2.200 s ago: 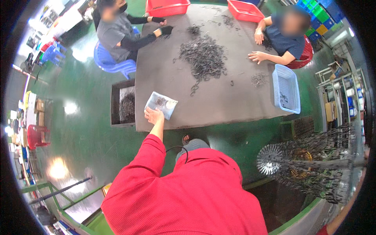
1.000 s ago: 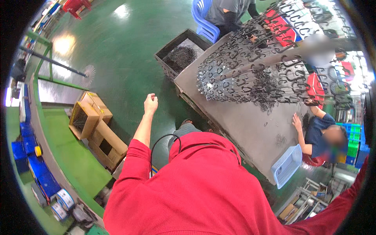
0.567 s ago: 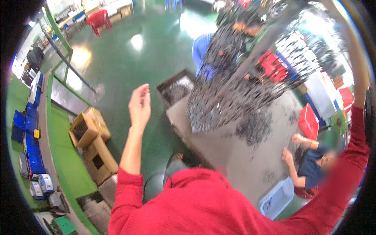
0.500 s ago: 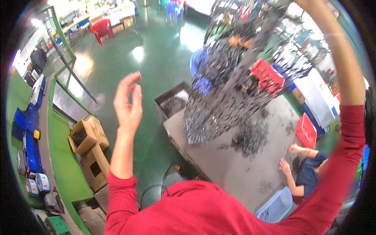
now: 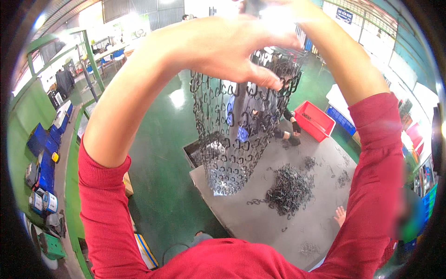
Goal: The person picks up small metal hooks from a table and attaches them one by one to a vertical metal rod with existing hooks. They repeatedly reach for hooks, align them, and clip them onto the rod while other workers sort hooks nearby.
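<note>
Both my arms, in red sleeves, are raised overhead. A tall wire rack (image 5: 234,144) hung with several small black metal clips dangles in front of me, above the table's near corner. My left hand (image 5: 223,49) is bent over the rack's top, fingertips touching its upper ring; whether it grips I cannot tell. My right hand (image 5: 272,8) is at the top edge, washed out by bright light, holding the rack's top from above.
A grey table (image 5: 320,228) carries a pile of black clips (image 5: 290,190) and a red bin (image 5: 316,121). A person in dark clothes (image 5: 260,123) sits behind it; another person's hand (image 5: 341,216) rests on it. A dark parts box (image 5: 204,153) stands on the green floor; blue crates (image 5: 44,153) are at left.
My head has tilted up from the table. The rack has risen from table height to overhead, and my left hand has come up from my side to its top.
</note>
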The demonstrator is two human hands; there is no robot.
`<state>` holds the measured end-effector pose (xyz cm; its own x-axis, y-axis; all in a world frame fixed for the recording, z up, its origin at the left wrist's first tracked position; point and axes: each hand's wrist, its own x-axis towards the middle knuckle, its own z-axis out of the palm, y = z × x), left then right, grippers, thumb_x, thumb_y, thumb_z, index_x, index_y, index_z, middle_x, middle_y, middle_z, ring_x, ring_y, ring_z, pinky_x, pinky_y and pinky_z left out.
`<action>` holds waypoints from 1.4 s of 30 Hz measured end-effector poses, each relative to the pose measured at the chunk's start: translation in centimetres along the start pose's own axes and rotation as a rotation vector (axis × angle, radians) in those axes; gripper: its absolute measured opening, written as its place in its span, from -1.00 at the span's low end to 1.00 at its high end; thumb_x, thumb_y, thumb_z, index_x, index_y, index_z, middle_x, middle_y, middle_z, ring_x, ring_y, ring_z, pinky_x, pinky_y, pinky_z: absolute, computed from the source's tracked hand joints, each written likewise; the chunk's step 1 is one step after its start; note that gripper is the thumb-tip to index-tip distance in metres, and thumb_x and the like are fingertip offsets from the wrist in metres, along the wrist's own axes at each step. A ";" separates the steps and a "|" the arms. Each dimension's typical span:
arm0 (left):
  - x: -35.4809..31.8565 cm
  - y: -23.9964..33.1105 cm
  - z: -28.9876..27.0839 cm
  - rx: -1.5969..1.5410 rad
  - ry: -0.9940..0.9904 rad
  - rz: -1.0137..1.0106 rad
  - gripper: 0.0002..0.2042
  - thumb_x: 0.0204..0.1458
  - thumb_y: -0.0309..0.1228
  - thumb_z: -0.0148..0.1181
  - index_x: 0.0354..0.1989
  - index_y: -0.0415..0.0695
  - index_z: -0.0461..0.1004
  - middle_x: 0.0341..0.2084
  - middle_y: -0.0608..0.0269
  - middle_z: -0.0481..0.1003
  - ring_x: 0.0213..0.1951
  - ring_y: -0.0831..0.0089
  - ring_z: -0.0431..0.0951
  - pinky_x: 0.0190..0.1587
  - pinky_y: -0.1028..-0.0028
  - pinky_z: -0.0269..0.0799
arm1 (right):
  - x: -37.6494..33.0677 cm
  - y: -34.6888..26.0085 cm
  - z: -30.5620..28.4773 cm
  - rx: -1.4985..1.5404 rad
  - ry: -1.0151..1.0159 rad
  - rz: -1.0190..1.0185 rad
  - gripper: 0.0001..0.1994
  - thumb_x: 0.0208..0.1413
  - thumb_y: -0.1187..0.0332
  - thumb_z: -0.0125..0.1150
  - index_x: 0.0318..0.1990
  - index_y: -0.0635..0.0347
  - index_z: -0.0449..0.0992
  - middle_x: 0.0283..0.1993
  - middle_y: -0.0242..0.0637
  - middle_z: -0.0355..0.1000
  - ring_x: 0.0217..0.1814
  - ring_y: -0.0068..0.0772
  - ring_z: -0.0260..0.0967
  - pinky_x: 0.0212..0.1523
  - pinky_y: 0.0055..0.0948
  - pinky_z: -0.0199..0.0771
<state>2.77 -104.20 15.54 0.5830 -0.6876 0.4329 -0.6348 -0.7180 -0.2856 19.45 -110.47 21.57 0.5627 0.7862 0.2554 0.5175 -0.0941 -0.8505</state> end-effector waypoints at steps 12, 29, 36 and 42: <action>1.1 -2.6 0.3 -0.123 -0.093 -0.034 -0.41 -0.14 -0.25 0.16 0.09 -0.18 0.17 0.07 0.14 0.23 0.13 0.20 0.17 0.16 0.30 0.04 | -7.2 -1.7 -0.3 -0.516 0.525 -0.459 -0.48 -0.07 0.09 0.17 -0.05 0.29 0.28 -0.23 -0.19 0.35 -0.34 -0.39 0.34 -0.39 -0.33 0.40; 2.6 -3.5 1.0 -0.104 -0.100 -0.174 -0.52 -0.23 -0.44 0.23 -0.04 -0.18 0.33 -0.07 0.12 0.37 0.01 0.25 0.33 0.05 0.34 0.22 | -12.5 11.7 2.8 -0.063 0.673 -0.483 -0.84 -0.08 0.38 0.16 -0.37 0.30 0.50 -0.54 -0.34 0.30 -0.52 -0.58 0.17 -0.47 -0.58 0.18; 3.7 -4.3 1.2 -0.049 -0.171 0.004 -0.50 -0.16 -0.31 0.15 0.01 -0.22 0.28 -0.05 0.08 0.34 0.06 0.14 0.25 0.11 0.27 0.11 | -12.3 12.8 1.2 0.071 0.535 -0.477 -0.83 -0.04 0.36 0.14 -0.40 0.32 0.51 -0.48 -0.34 0.36 -0.45 -0.63 0.21 -0.41 -0.60 0.19; 4.0 -3.6 1.4 -0.049 -0.170 -0.004 -0.50 -0.13 -0.27 0.11 0.01 -0.23 0.27 -0.04 0.07 0.33 0.08 0.13 0.23 0.11 0.26 0.09 | -12.7 12.9 1.0 0.473 0.412 -0.452 -0.85 -0.06 0.40 0.16 -0.45 0.34 0.51 -0.43 -0.35 0.40 -0.32 -0.58 0.23 -0.18 -0.57 0.15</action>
<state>8.12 -104.47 17.09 0.6602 -0.6964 0.2814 -0.6542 -0.7172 -0.2401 18.35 -121.08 6.87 0.6047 0.3870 0.6961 0.4754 0.5258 -0.7053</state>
